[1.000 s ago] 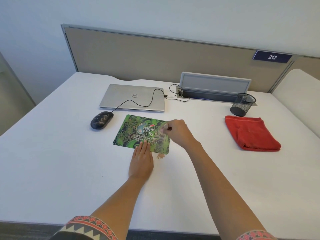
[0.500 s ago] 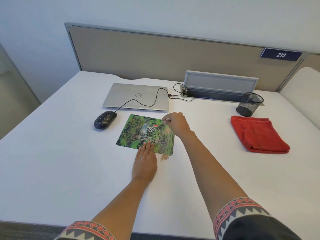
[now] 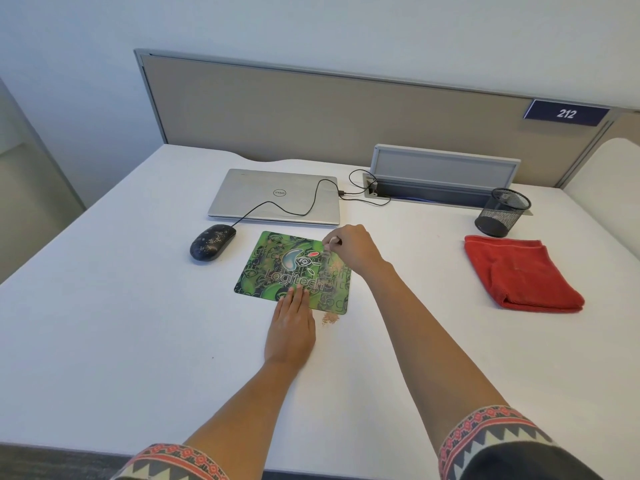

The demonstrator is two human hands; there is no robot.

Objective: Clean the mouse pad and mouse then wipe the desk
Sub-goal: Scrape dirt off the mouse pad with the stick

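Down on the counter, the left hand lies flat, fingers straight and together, pressing the mouse pad at its near edge. The right hand pinches a small pale item over the pad's far right corner. The mouse sits just left of the pad.

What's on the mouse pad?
Left hand rests on the near edge of the mouse pad; right hand pinches a small tool over its dusty right side. Under both hands is hidden.
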